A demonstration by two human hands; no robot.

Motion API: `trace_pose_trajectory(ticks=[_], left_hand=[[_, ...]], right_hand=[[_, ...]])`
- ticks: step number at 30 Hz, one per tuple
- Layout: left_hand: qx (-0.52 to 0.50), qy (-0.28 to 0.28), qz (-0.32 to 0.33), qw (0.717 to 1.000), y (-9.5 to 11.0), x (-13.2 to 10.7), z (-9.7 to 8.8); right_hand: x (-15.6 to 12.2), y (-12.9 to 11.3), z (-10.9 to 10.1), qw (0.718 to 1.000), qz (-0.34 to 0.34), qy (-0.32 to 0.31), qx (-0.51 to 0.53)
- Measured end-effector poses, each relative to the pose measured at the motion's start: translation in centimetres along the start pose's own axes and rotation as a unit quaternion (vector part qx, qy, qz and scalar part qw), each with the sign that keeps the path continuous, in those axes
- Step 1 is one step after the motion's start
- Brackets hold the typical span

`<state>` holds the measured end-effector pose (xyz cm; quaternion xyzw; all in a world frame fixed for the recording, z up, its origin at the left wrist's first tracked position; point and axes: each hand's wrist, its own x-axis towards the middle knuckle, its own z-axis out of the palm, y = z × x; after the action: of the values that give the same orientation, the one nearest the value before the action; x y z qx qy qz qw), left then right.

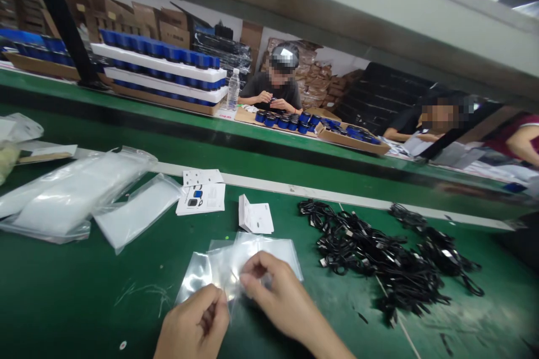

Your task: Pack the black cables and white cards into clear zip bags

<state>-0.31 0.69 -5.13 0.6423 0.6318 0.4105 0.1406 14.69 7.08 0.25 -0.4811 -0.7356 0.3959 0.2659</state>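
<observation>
Several clear plastic bags (pixel 269 247) lie overlapping on the green table in front of me. My right hand (pixel 275 291) is over them, thumb and forefinger pinched on the edge of a bag. Lower and to the left, my left hand (pixel 196 320) is closed, its fingertips pinching the near edge of the bag. Just behind the bags stand folded white cards (pixel 257 217) in a small stack. Printed leaflets (pixel 202 199) with product pictures lie to their left.
Bundled black cables (pixel 366 247) are heaped at right. Larger packs of clear bags (pixel 80 193) lie at left. Beyond a raised green ledge (pixel 189 134) are blue cylindrical items in stacked trays (pixel 164 78), a water bottle (pixel 233 90) and people at work. A beam crosses overhead.
</observation>
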Motion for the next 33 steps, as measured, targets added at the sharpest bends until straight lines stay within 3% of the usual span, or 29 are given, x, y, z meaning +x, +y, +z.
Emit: trace_pose_trajectory(ticks=[5,9,12,18,21,24,26,29,31,33], left_hand=[[0.011,-0.005,-0.006,1.000,-0.4,0.0,0.1],[0.019,-0.032,0.008,0.999,-0.5,0.1,-0.1],[0.017,-0.022,0.000,1.000,-0.4,0.1,-0.1],[0.017,-0.038,0.003,0.999,-0.2,0.5,-0.4],[0.011,-0.064,0.004,0.998,-0.3,0.6,-0.7],[-0.019,-0.059,-0.049,0.997,0.0,0.6,-0.9],[-0.083,-0.034,-0.119,0.989,0.5,0.5,-0.9],[-0.217,0.016,-0.236,0.947,1.1,0.8,-0.9],[-0.281,0.043,-0.286,0.915,1.3,1.1,-1.0],[-0.289,0.058,-0.285,0.912,1.2,1.5,-1.3]], right_hand=[[6.4,0.6,-2.4,0.994,0.079,0.076,0.006],[11.0,1.9,-2.4,0.987,0.157,0.031,0.031],[11.9,2.4,-2.4,0.981,0.185,-0.023,0.055],[11.2,2.8,-3.1,0.968,0.204,-0.096,0.106],[11.3,3.1,-3.3,0.967,0.205,-0.091,0.123],[10.4,3.0,-3.9,0.972,0.196,-0.051,0.118],[8.6,2.5,-4.3,0.979,0.171,-0.006,0.106],[4.0,1.0,-4.1,0.988,0.116,0.043,0.089],[0.6,-0.1,-2.9,0.993,0.084,0.038,0.078],[-2.1,-0.8,-1.2,1.000,0.003,0.005,0.021]])
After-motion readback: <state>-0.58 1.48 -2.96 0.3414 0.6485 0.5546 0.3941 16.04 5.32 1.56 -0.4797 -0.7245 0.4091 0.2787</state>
